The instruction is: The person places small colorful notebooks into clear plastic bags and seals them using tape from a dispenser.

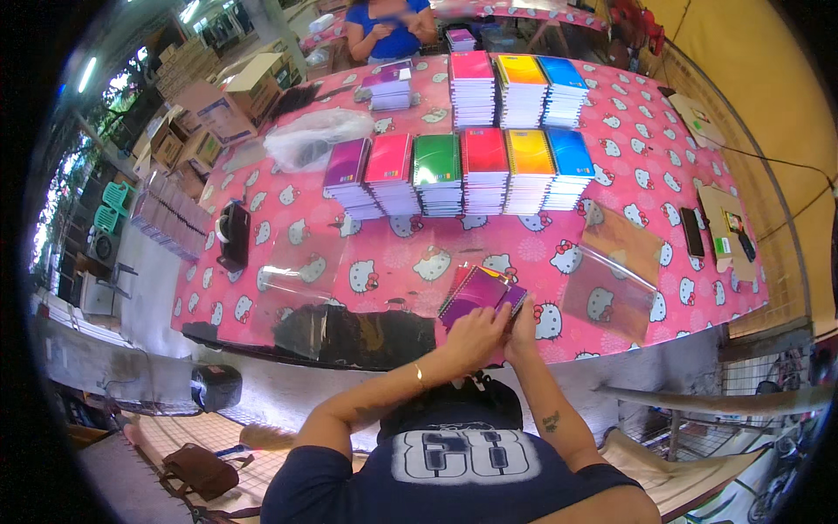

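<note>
Head view: hands (493,330) gripping small stack of purple spiral notebooks (480,295).

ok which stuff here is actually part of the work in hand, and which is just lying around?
In hand:
- left hand and right hand, both on the small purple notebook stack
- clear plastic sleeves beside it
- sorted colour stacks of notebooks

Lying about:
- tape dispenser
- phone
- cardboard boxes
- crumpled plastic bag

My hands (493,330) cover the near edge of the purple notebook (483,293), so I can't see my fingertips. The person in blue (384,26) beyond the table (663,157) is cut off by the top edge.
</note>
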Demonstrator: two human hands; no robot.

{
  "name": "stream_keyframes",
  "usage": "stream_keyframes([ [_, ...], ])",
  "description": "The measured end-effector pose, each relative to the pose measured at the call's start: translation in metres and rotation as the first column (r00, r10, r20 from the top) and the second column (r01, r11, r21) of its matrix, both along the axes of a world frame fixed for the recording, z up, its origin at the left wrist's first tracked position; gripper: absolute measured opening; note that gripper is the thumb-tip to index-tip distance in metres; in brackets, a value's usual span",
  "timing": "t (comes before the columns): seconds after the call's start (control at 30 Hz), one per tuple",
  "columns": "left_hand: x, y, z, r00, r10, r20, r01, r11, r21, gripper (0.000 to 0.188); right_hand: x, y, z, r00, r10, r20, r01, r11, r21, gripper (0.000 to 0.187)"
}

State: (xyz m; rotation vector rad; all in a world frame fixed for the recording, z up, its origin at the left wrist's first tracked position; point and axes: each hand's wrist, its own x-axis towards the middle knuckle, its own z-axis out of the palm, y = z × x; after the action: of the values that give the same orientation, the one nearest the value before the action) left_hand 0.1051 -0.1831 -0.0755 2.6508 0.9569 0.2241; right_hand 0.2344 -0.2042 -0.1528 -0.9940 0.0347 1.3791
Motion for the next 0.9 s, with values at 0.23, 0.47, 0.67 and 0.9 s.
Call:
stream_keyframes([
  [0.23,-0.048,0.066,-0.044,0.864,0.395,0.313,-0.345,0.916,-0.204,0.055,-0.006,0.015,0.014,0.995,0.025,0.099,-0.038,0.992,0.124,0.054],
  [0.47,-0.065,0.066,-0.068,0.726,0.498,0.474,-0.202,0.813,-0.546,0.070,-0.013,0.043,0.013,0.916,0.397,0.054,-0.397,0.918,-0.025,0.045],
  [0.67,-0.127,0.079,-0.053,0.656,0.584,0.478,0.219,0.458,-0.861,0.066,-0.079,0.040,0.027,0.814,0.369,0.449,-0.399,0.916,-0.030,0.042],
  [0.9,-0.237,0.047,-0.026,0.908,-0.218,0.356,0.190,0.975,0.113,0.077,-0.116,0.029,0.054,0.827,0.563,-0.009,-0.559,0.819,-0.130,0.038],
])
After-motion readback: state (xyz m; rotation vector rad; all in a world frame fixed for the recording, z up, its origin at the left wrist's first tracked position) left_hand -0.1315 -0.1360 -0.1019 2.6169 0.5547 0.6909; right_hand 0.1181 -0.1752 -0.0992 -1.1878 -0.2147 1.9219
